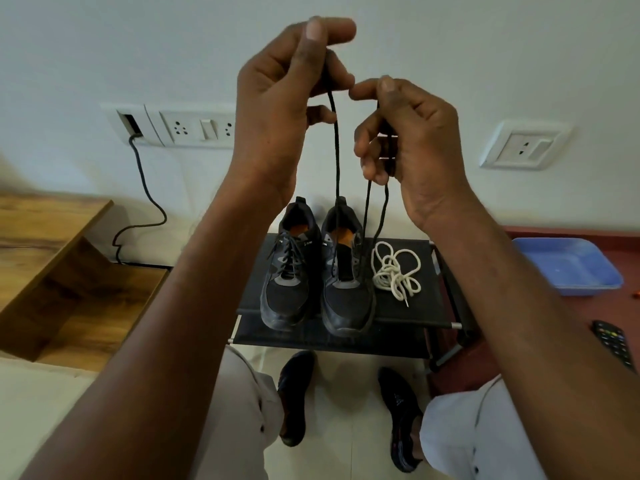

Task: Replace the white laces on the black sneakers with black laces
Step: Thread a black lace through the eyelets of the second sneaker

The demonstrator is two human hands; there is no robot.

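Both hands hold a black lace up above the sneakers.
Left hand (277, 95) fingers (329, 29) pinch one strand of the black lace (336, 161); right hand (412, 133) fingers curl round the others. Below, the black sneakers (311, 261) stand on a shoe rack (429, 306) beside the bundled white laces (394, 271); a blue tray (568, 265) lies well right.

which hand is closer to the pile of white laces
Right. The right hand is raised almost directly above the white laces; the left hand is higher and farther left.
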